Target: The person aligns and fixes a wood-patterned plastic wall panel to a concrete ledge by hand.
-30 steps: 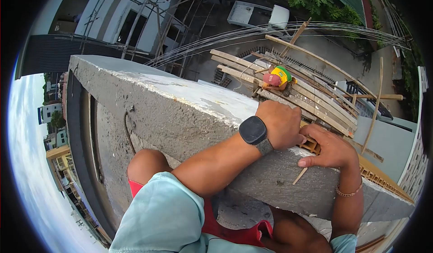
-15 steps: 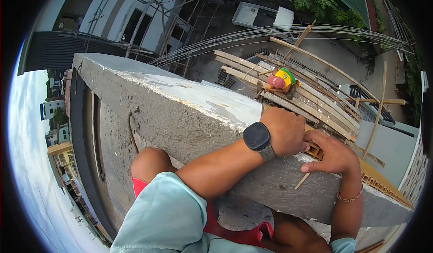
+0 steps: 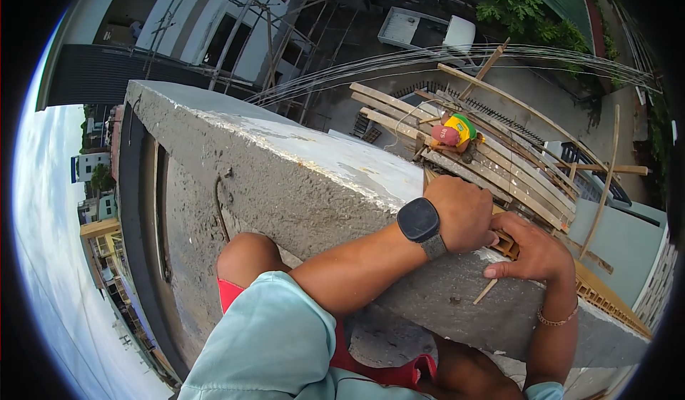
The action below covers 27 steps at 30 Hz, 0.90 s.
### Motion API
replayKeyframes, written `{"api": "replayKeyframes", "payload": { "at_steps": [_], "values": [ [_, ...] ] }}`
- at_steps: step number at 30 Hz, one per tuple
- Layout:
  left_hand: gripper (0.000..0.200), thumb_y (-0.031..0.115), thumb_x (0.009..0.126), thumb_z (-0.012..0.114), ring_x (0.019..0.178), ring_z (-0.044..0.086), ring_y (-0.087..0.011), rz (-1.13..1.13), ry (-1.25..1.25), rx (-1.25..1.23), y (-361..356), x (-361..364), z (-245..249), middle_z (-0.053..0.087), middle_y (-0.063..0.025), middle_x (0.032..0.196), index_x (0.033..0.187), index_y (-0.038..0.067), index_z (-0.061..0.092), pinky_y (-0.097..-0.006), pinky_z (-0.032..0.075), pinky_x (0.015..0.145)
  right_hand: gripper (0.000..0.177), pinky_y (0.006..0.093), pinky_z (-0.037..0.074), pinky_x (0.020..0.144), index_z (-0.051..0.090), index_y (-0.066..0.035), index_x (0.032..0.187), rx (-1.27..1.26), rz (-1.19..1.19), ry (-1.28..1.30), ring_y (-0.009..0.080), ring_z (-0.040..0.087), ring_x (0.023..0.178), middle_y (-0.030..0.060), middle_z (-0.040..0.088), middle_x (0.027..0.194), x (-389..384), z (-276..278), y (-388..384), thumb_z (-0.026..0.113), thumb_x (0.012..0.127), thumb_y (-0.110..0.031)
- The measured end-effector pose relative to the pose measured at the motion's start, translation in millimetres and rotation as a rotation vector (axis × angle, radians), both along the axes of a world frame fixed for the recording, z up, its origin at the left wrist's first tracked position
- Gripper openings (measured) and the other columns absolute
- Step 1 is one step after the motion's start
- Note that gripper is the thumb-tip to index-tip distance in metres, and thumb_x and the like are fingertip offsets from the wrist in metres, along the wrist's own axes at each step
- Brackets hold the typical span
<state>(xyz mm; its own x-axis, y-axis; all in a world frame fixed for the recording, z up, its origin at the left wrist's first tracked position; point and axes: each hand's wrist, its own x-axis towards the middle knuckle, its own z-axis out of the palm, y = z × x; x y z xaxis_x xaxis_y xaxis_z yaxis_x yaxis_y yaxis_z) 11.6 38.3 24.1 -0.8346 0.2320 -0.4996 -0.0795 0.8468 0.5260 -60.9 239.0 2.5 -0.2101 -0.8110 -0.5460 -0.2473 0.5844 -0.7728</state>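
My left hand (image 3: 462,213), with a dark watch on its wrist, is closed in a fist at the outer edge of the concrete wall (image 3: 307,186). What its fingers hold is hidden. Beside it, my right hand (image 3: 536,246) curls its fingers over a brown slatted panel (image 3: 596,289) that runs along the outer face of the wall. The right thumb lies on the wall top, and a thin wooden stick (image 3: 485,291) sticks out just below it. A bracelet circles the right wrist. Between the hands, a short part of the panel shows.
Far below, a person in a red cap (image 3: 446,134) crouches on scaffold planks (image 3: 492,164). Wires (image 3: 399,61) cross beyond the wall, above a white truck (image 3: 421,29). A bent rebar (image 3: 218,204) sticks out near my knee. The wall drops away on its outer side.
The whole view has shifted slightly, so the scene sits a little further right. Both hands keep nearly the same place and grip at the wall edge.
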Motion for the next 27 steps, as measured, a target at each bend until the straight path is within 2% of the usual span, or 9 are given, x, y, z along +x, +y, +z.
{"api": "replayKeyframes", "payload": {
  "at_steps": [6, 14, 27],
  "values": [
    [0.054, 0.049, 0.079, 0.066, 0.073, 0.069, -0.0332, -0.006, -0.016, 0.005, -1.3, -0.1, 1.1, 0.067, -0.0184, 0.074, 0.096, -0.002, 0.061, -0.0418, 0.054, 0.067, 0.081, 0.0411, 0.046, 0.090, 0.057, -0.005, 0.114, -0.003, 0.014, -0.009, 0.0334, 0.057, 0.106, 0.0136, 0.057, 0.110, -0.4, -0.6, -0.3, 0.078, 0.062, -0.064],
    [0.044, 0.048, 0.080, 0.065, 0.074, 0.069, -0.0321, -0.038, -0.038, -0.015, -2.5, -0.7, 5.2, 0.069, -0.0156, 0.076, 0.076, 0.005, 0.072, -0.0409, 0.054, 0.068, 0.082, 0.0407, 0.046, 0.090, 0.056, -0.005, 0.115, -0.010, 0.017, -0.002, 0.0333, 0.057, 0.108, 0.0140, 0.057, 0.112, 0.4, -1.2, -1.5, 0.078, 0.062, -0.063],
    [0.042, 0.046, 0.081, 0.065, 0.075, 0.068, -0.0302, -0.019, -0.023, -0.077, 11.0, 5.5, 4.2, 0.068, -0.0159, 0.079, 0.083, 0.004, 0.072, -0.0398, 0.053, 0.066, 0.081, 0.0414, 0.046, 0.091, 0.056, -0.004, 0.116, -0.020, 0.028, -0.015, 0.0350, 0.057, 0.108, 0.0155, 0.057, 0.112, -0.6, 0.7, -2.2, 0.078, 0.063, -0.062]
  ]
}}
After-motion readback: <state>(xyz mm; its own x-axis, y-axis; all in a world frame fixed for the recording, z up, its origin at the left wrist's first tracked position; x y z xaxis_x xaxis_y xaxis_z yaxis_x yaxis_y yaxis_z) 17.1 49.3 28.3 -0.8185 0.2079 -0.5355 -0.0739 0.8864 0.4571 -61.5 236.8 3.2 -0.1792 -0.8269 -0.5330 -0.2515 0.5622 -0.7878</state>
